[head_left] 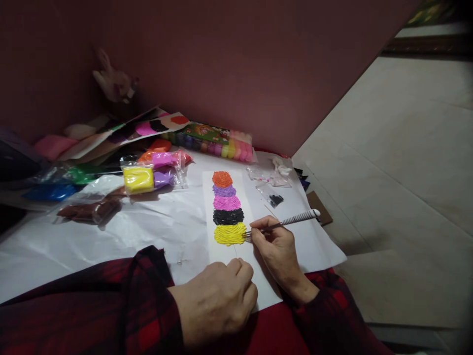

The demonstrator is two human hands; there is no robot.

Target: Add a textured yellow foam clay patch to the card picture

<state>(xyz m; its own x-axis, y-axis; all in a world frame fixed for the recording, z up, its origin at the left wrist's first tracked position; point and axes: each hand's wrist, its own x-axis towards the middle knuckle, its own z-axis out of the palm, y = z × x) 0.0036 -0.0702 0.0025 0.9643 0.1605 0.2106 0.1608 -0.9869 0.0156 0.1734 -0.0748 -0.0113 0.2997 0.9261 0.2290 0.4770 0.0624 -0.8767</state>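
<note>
With the left hand [216,300] nearest, seemingly pinching a needle [235,251], gripping a fork [297,217] in the fingers of the right hand [278,246], holding it at the yellow patch [229,234] on the card [219,254], showing all five patches [226,202] ridged, leaving remaining work unclear.

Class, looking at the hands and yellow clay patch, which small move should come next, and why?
Probably a light stroke with the fork across the right edge of the yellow clay patch: the right hand holds the fork with its tines there, and the patch is ridged. The left hand pinches a thin stick below, leaving that edge uncovered.
</note>
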